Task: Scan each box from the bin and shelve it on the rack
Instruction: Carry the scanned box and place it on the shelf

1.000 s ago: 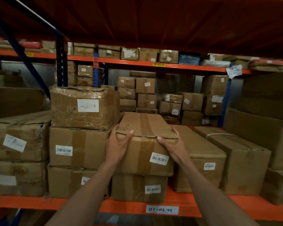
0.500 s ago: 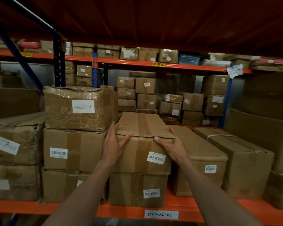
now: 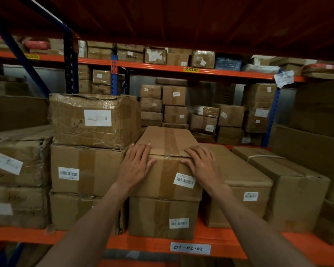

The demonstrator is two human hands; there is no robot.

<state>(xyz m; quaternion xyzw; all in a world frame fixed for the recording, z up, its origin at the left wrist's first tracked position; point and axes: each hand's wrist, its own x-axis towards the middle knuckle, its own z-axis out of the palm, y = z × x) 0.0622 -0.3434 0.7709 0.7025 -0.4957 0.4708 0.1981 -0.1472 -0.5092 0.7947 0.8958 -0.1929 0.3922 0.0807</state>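
Two hands lie on the top box (image 3: 166, 170), which sits on another box (image 3: 163, 217) in the middle stack of the orange rack (image 3: 143, 244). Half a second ago the thumbs hooked over the front top edge with the fingers down the box sides; now the left hand (image 3: 136, 166) and the right hand (image 3: 201, 166) rest flat on the front top corners, fingers spread and straight, pinching nothing. I judge that the box is already pushed home and the grip is released, so this box is shelved.

Its barcode label (image 3: 184, 180) faces outward, but the print is too small to read. The bin and any scanner are out of view. The shelf tag (image 3: 190, 248) reads 01-02-02. The box's far end is hard to see, so its depth on the rack I cannot tell.
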